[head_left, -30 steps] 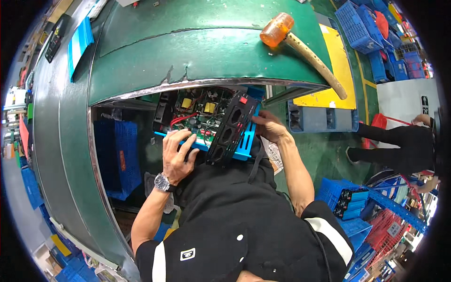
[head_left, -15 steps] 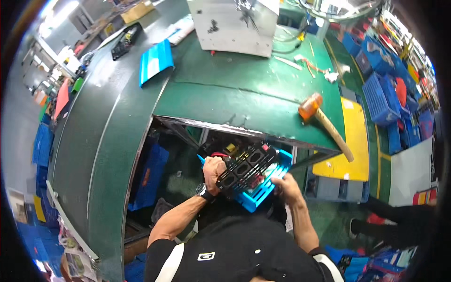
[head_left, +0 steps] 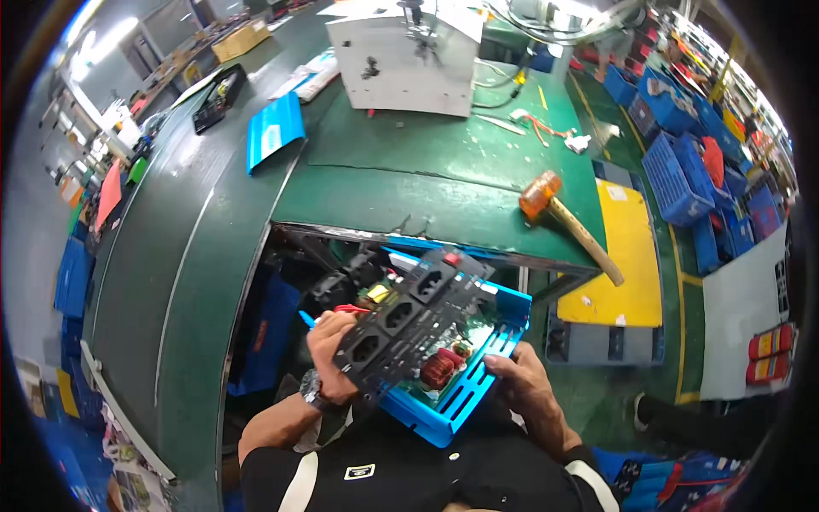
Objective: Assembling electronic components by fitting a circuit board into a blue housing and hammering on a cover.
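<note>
My left hand (head_left: 331, 352) is closed on the left end of a black socket panel (head_left: 381, 328), which has a row of three outlets and a small red part at its far end. The panel stands tilted over an open blue metal casing (head_left: 452, 428) with slots along its side. Inside the casing, a circuit board carries a reddish copper coil (head_left: 438, 370); wires and a yellow transformer (head_left: 378, 293) show beyond the panel. My right hand (head_left: 525, 375) grips the casing's right slotted wall, thumb on top and fingers underneath.
A mallet (head_left: 563, 218) with an amber head lies on the green workbench (head_left: 367, 196) beyond the casing. A blue metal cover (head_left: 275, 132) and a grey metal box (head_left: 405, 68) are farther back. Blue crates (head_left: 674, 179) stand at right, near a yellow board (head_left: 627, 256).
The casing has come up closer to me. The socket panel has turned so its outlets face up, and the coil inside now shows. Both hands keep hold.
</note>
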`<action>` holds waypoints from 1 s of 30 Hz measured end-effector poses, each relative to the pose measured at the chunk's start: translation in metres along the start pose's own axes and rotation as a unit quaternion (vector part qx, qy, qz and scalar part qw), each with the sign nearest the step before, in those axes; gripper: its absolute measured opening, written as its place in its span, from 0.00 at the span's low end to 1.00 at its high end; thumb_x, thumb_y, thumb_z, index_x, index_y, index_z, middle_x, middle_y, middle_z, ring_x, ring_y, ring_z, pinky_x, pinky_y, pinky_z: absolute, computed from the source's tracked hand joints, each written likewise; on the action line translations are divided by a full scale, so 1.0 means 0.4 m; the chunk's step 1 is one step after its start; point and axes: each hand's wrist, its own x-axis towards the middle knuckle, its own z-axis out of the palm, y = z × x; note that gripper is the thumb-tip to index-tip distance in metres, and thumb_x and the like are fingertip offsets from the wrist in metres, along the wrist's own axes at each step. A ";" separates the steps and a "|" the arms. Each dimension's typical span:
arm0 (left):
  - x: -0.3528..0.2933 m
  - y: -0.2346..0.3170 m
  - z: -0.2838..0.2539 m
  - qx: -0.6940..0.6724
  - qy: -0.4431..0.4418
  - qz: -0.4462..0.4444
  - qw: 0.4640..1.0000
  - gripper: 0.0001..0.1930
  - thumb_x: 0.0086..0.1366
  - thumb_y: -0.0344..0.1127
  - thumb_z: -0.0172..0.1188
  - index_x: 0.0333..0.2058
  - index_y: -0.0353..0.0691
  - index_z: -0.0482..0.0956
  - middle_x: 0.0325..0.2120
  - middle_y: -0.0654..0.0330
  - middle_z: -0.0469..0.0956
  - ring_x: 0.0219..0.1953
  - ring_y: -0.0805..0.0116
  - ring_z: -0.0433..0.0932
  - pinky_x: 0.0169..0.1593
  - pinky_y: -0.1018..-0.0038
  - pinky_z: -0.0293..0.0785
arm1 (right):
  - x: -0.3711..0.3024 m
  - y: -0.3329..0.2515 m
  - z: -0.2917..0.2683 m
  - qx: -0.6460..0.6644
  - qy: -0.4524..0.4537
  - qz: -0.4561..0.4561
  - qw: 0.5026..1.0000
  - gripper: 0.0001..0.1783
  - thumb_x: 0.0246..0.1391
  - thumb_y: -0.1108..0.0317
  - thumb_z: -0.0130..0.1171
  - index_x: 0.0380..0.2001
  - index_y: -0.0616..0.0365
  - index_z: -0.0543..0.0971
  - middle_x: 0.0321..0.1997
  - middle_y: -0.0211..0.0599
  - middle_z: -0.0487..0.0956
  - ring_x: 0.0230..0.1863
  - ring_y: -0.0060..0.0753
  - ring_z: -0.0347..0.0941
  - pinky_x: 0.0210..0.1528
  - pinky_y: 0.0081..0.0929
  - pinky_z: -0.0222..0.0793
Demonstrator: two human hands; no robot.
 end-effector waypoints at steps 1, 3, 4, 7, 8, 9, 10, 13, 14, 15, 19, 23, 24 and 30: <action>0.005 0.005 -0.031 0.025 -0.001 0.019 1.000 0.17 0.42 0.44 0.70 0.26 0.37 0.82 0.22 0.59 0.76 0.23 0.60 0.74 0.33 0.65 0.63 | -0.004 -0.032 0.040 0.031 -0.018 0.003 0.999 0.17 0.56 0.63 0.67 0.42 0.66 0.80 0.35 0.36 0.83 0.33 0.25 0.80 0.35 0.22 0.76; 0.020 0.010 -0.047 0.048 0.012 0.058 0.997 0.16 0.43 0.43 0.70 0.23 0.36 0.79 0.21 0.59 0.74 0.22 0.62 0.72 0.31 0.65 0.63 | -0.003 -0.037 0.035 0.041 -0.016 -0.002 0.999 0.20 0.55 0.65 0.68 0.45 0.69 0.78 0.39 0.39 0.83 0.39 0.30 0.83 0.45 0.31 0.81; 0.037 0.002 -0.043 0.036 0.025 0.088 0.995 0.16 0.41 0.41 0.69 0.21 0.35 0.77 0.19 0.59 0.71 0.20 0.62 0.69 0.30 0.66 0.60 | -0.005 -0.045 0.033 0.031 -0.006 0.001 0.999 0.20 0.55 0.65 0.68 0.46 0.69 0.77 0.40 0.39 0.83 0.40 0.31 0.83 0.46 0.32 0.80; 0.128 -0.041 -0.017 0.010 0.041 0.192 0.980 0.14 0.38 0.39 0.65 0.17 0.36 0.70 0.16 0.60 0.64 0.18 0.61 0.64 0.27 0.67 0.54 | 0.015 -0.052 0.023 -0.029 -0.001 -0.063 0.998 0.23 0.57 0.65 0.67 0.50 0.69 0.76 0.42 0.39 0.84 0.42 0.33 0.83 0.50 0.33 0.80; 0.162 -0.052 -0.001 0.020 0.038 0.208 0.977 0.15 0.38 0.38 0.64 0.16 0.37 0.68 0.15 0.61 0.62 0.18 0.62 0.63 0.27 0.67 0.54 | 0.033 -0.051 0.034 -0.006 0.010 -0.090 0.996 0.22 0.58 0.64 0.67 0.50 0.68 0.76 0.41 0.38 0.84 0.41 0.31 0.83 0.48 0.32 0.80; 0.198 -0.062 0.022 0.029 0.035 0.225 0.973 0.15 0.39 0.38 0.63 0.16 0.38 0.65 0.14 0.61 0.61 0.18 0.62 0.62 0.27 0.67 0.53 | 0.051 -0.044 0.034 0.016 0.021 -0.117 0.993 0.21 0.58 0.64 0.66 0.49 0.67 0.77 0.41 0.37 0.84 0.40 0.30 0.83 0.47 0.31 0.80; 0.228 -0.094 0.061 -0.003 0.049 0.246 0.968 0.17 0.41 0.38 0.65 0.15 0.39 0.63 0.14 0.62 0.59 0.18 0.62 0.60 0.26 0.67 0.53 | 0.075 -0.030 0.019 0.020 0.019 -0.124 0.992 0.21 0.58 0.64 0.66 0.49 0.67 0.77 0.41 0.37 0.84 0.40 0.30 0.83 0.47 0.31 0.80; 0.278 -0.178 0.158 -0.069 0.061 0.197 0.976 0.19 0.49 0.38 0.66 0.16 0.39 0.62 0.14 0.63 0.61 0.18 0.65 0.60 0.26 0.68 0.54 | 0.129 -0.026 -0.003 -0.014 0.074 -0.159 0.984 0.17 0.60 0.61 0.64 0.44 0.64 0.79 0.37 0.34 0.84 0.34 0.26 0.81 0.40 0.26 0.79; 0.295 -0.196 0.178 -0.087 0.063 0.208 0.972 0.19 0.48 0.37 0.67 0.16 0.39 0.62 0.14 0.63 0.62 0.18 0.67 0.60 0.27 0.69 0.55 | 0.125 -0.054 0.012 -0.037 0.091 -0.171 0.980 0.15 0.62 0.59 0.63 0.39 0.62 0.80 0.32 0.31 0.82 0.30 0.21 0.77 0.35 0.24 0.74; 0.310 -0.214 0.194 -0.095 0.055 0.215 0.970 0.19 0.48 0.37 0.67 0.16 0.39 0.62 0.14 0.63 0.62 0.18 0.67 0.60 0.27 0.69 0.55 | 0.128 -0.075 0.019 -0.059 0.109 -0.183 0.975 0.15 0.64 0.58 0.62 0.33 0.60 0.81 0.27 0.27 0.80 0.26 0.17 0.72 0.30 0.22 0.68; 0.336 -0.259 0.262 -0.140 0.051 0.172 0.974 0.20 0.47 0.35 0.68 0.16 0.39 0.61 0.14 0.64 0.62 0.19 0.69 0.61 0.28 0.70 0.56 | 0.147 -0.104 -0.017 -0.070 0.128 -0.182 0.973 0.16 0.64 0.56 0.62 0.31 0.59 0.80 0.25 0.28 0.79 0.24 0.18 0.71 0.29 0.22 0.67; 0.348 -0.316 0.286 -0.156 0.065 0.119 0.978 0.23 0.68 0.38 0.62 0.18 0.38 0.61 0.17 0.65 0.64 0.21 0.74 0.63 0.28 0.74 0.61 | 0.158 -0.136 -0.070 -0.211 0.080 -0.194 0.955 0.20 0.62 0.53 0.66 0.28 0.61 0.81 0.24 0.30 0.81 0.24 0.21 0.73 0.29 0.25 0.70; 0.320 -0.384 0.285 -0.281 0.078 -0.036 0.956 0.24 0.72 0.41 0.59 0.19 0.39 0.62 0.18 0.66 0.65 0.23 0.76 0.65 0.28 0.76 0.62 | 0.156 -0.159 -0.075 -0.288 0.049 -0.279 0.915 0.17 0.61 0.57 0.68 0.31 0.62 0.82 0.26 0.31 0.82 0.25 0.22 0.75 0.29 0.25 0.70; 0.272 -0.575 0.234 -0.470 0.074 -0.287 0.831 0.18 0.77 0.43 0.54 0.32 0.34 0.79 0.30 0.60 0.81 0.33 0.75 0.80 0.34 0.78 0.78 | 0.239 -0.181 -0.189 -0.317 0.144 -0.350 0.869 0.49 0.45 0.73 0.74 0.70 0.59 0.62 0.59 0.40 0.76 0.55 0.31 0.75 0.54 0.30 0.74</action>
